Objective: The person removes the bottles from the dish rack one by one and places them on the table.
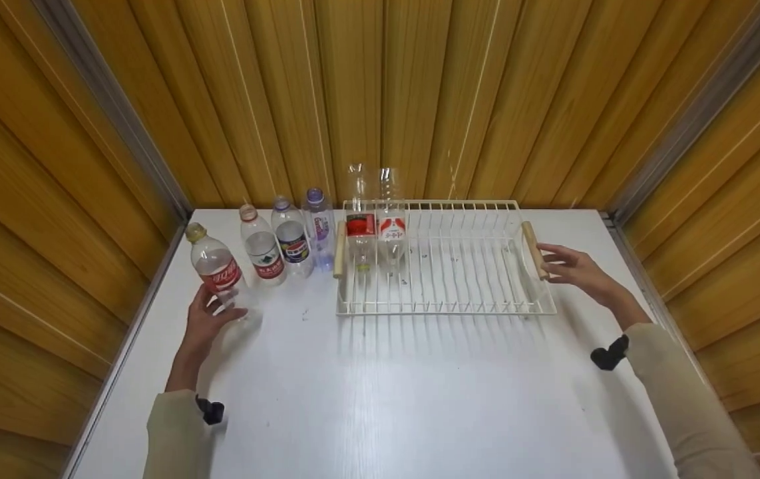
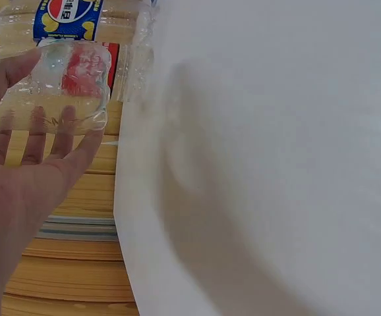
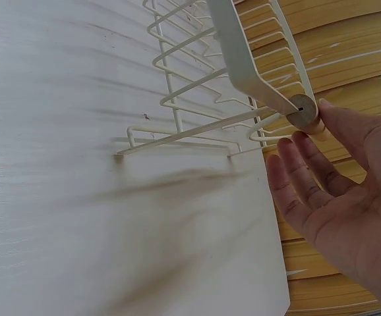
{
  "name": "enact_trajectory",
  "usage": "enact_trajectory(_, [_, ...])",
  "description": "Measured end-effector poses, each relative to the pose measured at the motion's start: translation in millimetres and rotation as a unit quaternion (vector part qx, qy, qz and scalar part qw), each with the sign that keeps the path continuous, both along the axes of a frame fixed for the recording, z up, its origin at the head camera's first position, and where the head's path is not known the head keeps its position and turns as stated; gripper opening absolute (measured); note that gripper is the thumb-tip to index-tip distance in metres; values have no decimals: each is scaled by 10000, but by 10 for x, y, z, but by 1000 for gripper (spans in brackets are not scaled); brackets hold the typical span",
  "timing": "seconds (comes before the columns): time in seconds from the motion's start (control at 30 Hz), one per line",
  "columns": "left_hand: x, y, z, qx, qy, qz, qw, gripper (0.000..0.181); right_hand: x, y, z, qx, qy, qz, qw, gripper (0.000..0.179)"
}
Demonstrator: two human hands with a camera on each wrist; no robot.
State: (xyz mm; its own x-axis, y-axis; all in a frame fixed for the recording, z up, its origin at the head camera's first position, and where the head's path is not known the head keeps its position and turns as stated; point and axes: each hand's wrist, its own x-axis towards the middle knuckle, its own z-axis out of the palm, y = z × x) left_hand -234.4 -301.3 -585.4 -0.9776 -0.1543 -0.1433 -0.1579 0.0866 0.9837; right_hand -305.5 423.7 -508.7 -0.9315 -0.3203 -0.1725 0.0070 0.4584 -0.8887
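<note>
My left hand (image 1: 205,322) grips the lower part of a clear plastic bottle (image 1: 210,256) with a red label and yellowish neck. In the left wrist view, thumb and fingers lie on opposite sides of this bottle (image 2: 72,115) near its base. At the right, my right hand (image 1: 579,271) holds a wooden handle (image 1: 534,249) of the white wire dish rack (image 1: 446,308). Thumb and fingertips meet around the handle's end (image 3: 302,113) in the right wrist view. Two clear bottles, one red-labelled (image 1: 361,225) and one white-and-red-labelled (image 1: 392,229), stand neck-down in the rack's left end.
Left of the rack stand three bottles: a green-and-red-labelled one (image 1: 263,253), a blue-labelled one (image 1: 295,246) and a purple-tinted one (image 1: 319,229). Everything is on a white table (image 1: 380,399). Wood-patterned walls (image 1: 413,100) close the back and both sides.
</note>
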Motion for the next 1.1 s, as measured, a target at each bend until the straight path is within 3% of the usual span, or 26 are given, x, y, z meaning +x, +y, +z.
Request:
enact_trajectory(0.3, [-173, -63, -211, -604, 107, 81, 9981, 96, 3, -5, -28, 46, -52, -29, 10000, 64])
enact_trajectory(0.63, [-331, -49, -244, -695, 362, 259, 9966, 89, 9, 13, -46, 27, 17, 9, 10000, 64])
enact_trajectory(0.8, [-392, -7, -277, -679, 153, 302, 9971, 89, 22, 14, -59, 89, 51, 36, 9999, 63])
enact_trajectory(0.93, [-420, 36, -305, -928, -151, 586, 9938, 92, 35, -2, -63, 166, 67, 28, 9998, 64])
enact_trajectory(1.1, [-485, 78, -309, -1055, -2, 1016, 9892, 87, 36, 1, -64, 124, 112, -3, 9999, 64])
